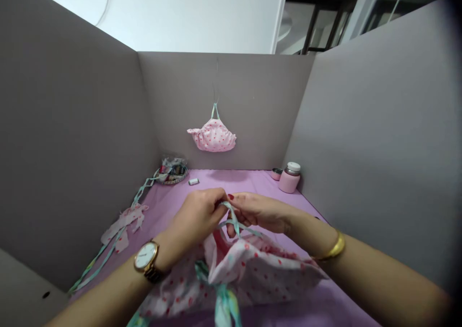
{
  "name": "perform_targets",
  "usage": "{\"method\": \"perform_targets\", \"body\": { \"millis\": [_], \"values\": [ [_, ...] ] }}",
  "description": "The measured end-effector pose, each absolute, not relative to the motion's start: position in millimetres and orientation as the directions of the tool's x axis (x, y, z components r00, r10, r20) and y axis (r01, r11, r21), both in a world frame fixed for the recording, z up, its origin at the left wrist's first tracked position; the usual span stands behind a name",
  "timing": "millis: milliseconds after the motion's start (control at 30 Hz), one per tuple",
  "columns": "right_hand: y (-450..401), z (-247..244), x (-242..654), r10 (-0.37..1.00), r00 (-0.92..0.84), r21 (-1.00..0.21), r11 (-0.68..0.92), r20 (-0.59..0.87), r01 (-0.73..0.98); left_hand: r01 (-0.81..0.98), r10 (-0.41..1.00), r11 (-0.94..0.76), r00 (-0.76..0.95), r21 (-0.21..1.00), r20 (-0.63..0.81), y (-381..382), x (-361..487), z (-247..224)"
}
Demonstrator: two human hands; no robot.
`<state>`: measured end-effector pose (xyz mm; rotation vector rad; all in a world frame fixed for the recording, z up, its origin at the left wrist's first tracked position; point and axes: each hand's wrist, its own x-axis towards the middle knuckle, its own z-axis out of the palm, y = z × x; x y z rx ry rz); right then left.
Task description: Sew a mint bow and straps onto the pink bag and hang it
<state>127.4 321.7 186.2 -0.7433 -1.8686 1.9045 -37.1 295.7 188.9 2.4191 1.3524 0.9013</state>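
Observation:
A pink fabric piece with red dots [249, 269] lies gathered on the table before me, tied at the front with a mint-green ribbon [224, 303]. A thin mint strap [234, 217] loops up from the fabric. My left hand [204, 211], with a watch at the wrist, is closed, its thumb and fingers pinching this strap. My right hand [258, 211] reaches in from the other side, fingers bent behind the loop and fingertips meeting the left hand. Whether the right fingers also grip the strap is partly hidden.
A similar dotted item [213, 135] hangs from the back panel. Fabric scraps [124, 223] and long ribbons [142, 188] lie at left, near a basket [173, 170]. A small white object [194, 182], a pink jar [289, 179] and a small tin [276, 173] stand behind. Grey panels enclose the purple cloth [249, 178].

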Motion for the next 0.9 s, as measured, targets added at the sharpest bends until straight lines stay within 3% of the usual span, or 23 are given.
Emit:
{"method": "perform_targets", "body": {
  "millis": [100, 167, 233, 300, 467, 600, 767, 900],
  "values": [
    [324.9, 195.8, 127.8, 0.608, -0.782, -0.989, -0.128, -0.138, 0.076, 0.652, 0.833, -0.551, 0.387, 0.52, 0.396, 296.9, -41.8, 202.2],
    [325.9, 206.0, 127.5, 0.692, -0.711, -0.989, -0.148, -0.126, 0.031, 0.592, 0.795, -0.598, 0.353, 0.541, 0.493, 287.0, -47.9, 211.6],
    [325.8, 219.2, 126.1, 0.758, -0.641, -0.986, -0.169, -0.126, -0.006, 0.551, 0.742, -0.645, 0.286, 0.529, 0.606, 272.7, -53.8, 221.2],
    [324.9, 233.3, 123.6, 0.789, -0.602, -0.982, -0.185, -0.127, -0.035, 0.564, 0.717, -0.672, 0.33, 0.481, 0.614, 260.4, -57.1, 227.8],
    [325.6, 257.0, 115.2, 0.806, -0.578, -0.984, -0.176, -0.13, -0.025, 0.664, 0.754, -0.657, 0.568, 0.357, 0.331, 261.4, -54.7, 225.9],
    [332.9, 259.6, 111.7, 0.856, -0.511, -0.997, -0.065, -0.075, 0.038, 0.709, 0.762, -0.646, 0.58, 0.283, 0.287, 271.5, -53.7, 231.0],
    [334.9, 256.0, 110.8, 0.848, -0.524, -0.995, -0.034, -0.076, 0.089, 0.6, 0.757, -0.616, 0.631, 0.511, 0.172, 269.1, -55.6, 254.6],
    [328.7, 256.2, 107.8, 0.824, -0.562, -0.994, -0.02, -0.076, 0.105, 0.664, 0.772, -0.47, 0.628, 0.581, -0.095, 266.2, -60.1, 263.5]
  ]
}}
